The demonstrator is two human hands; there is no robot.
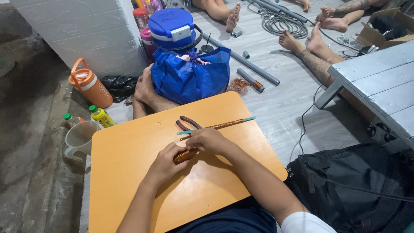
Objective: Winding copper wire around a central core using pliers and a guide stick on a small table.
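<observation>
Near the middle of the orange wooden surface (129, 172), left hand (166, 166) and right hand (209, 140) both grip a small copper wire coil (185, 155); just beyond it lie red-handled pliers (186, 124). Loosened fingers could let windings spring loose.

An orange worktop (129, 172) carries pliers (186, 124) and, just beside them, a long strip (217, 125) with teal ends. It stands over grey floor (280, 108) planks, where pipe pieces (252, 67) lie.
</observation>
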